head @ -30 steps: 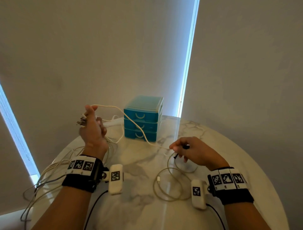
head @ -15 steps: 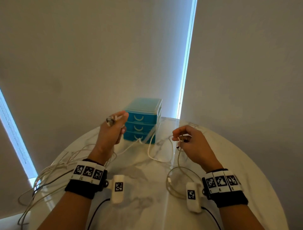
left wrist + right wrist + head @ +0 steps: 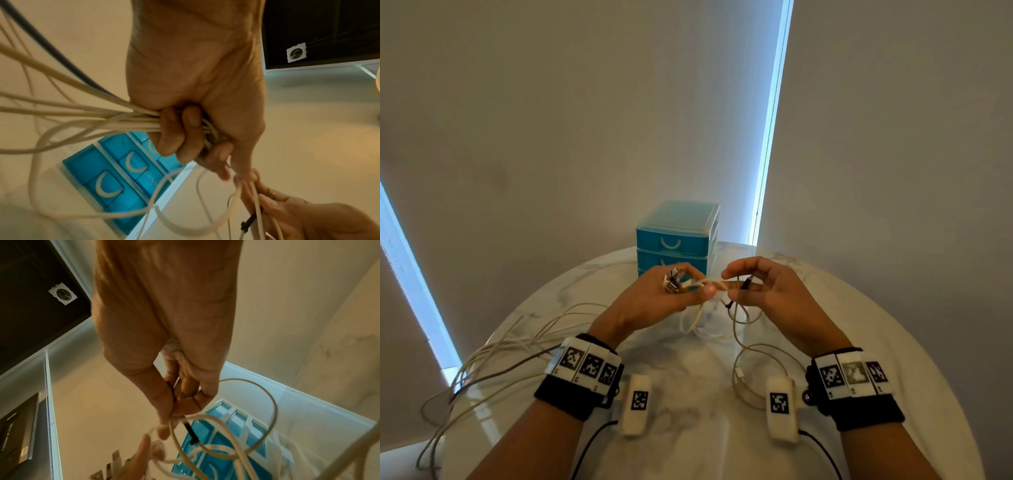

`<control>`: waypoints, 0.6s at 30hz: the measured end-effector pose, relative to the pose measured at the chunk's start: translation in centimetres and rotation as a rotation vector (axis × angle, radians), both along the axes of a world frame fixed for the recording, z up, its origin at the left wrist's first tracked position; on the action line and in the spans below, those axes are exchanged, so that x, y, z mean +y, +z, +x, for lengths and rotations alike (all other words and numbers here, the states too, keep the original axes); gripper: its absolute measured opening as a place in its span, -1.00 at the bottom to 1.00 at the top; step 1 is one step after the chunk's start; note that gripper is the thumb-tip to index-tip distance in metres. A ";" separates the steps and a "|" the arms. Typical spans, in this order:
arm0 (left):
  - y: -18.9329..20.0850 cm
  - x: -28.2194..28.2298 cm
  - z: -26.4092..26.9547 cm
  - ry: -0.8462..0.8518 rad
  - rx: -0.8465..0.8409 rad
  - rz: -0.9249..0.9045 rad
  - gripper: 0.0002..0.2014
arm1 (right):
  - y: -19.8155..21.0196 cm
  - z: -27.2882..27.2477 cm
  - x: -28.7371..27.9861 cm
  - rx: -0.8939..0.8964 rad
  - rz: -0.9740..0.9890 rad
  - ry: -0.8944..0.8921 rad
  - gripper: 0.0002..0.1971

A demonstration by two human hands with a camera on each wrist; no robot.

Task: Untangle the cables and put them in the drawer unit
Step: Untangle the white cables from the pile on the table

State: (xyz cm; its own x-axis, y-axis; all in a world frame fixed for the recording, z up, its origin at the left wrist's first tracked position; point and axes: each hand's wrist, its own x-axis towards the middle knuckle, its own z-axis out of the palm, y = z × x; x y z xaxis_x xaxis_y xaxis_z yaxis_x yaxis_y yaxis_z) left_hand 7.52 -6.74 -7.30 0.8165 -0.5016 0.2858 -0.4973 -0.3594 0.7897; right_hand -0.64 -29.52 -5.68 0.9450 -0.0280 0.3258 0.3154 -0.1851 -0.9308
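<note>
A blue three-drawer unit (image 3: 678, 236) stands shut at the table's far edge. Just in front of it my two hands meet above the table. My left hand (image 3: 698, 287) grips a bundle of white cables (image 3: 102, 120), fingers curled round it, with metal USB plugs (image 3: 673, 281) sticking out on top. My right hand (image 3: 736, 284) pinches a thin white cable (image 3: 267, 394) that carries a black tie (image 3: 190, 433). Slack loops hang between the hands. The drawer unit (image 3: 115, 181) lies just beyond the left hand's fingers.
The bundle's long tails (image 3: 500, 349) trail left over the round marble table (image 3: 688, 445) and off its edge. A loose cable coil (image 3: 756, 373) lies on the table by my right wrist. Walls close in behind the drawer unit.
Both hands have come together in front of the drawer unit. The cable that was stretched between them now hangs in slack loops.
</note>
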 end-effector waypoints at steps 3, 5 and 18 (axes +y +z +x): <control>0.5 0.6 0.0 0.147 0.015 -0.332 -0.71 | -0.8 0.7 -1.6 0.046 -0.126 -0.195 -0.71; 0.9 1.3 0.0 0.199 0.056 -0.549 -0.76 | -1.7 1.2 -3.0 0.146 -0.321 -0.280 -0.79; 1.5 1.7 -0.9 -0.013 0.106 -0.346 -0.80 | 0.8 0.3 3.1 0.066 -0.376 -0.417 -0.28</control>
State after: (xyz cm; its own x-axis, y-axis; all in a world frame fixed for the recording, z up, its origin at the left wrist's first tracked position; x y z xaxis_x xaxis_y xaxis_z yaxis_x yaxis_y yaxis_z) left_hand 6.63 -5.04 -5.79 0.8449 -0.4008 0.3543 -0.4086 -0.0563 0.9110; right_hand -0.38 -26.45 -4.91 0.8974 -0.2973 0.3259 0.0876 -0.6040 -0.7921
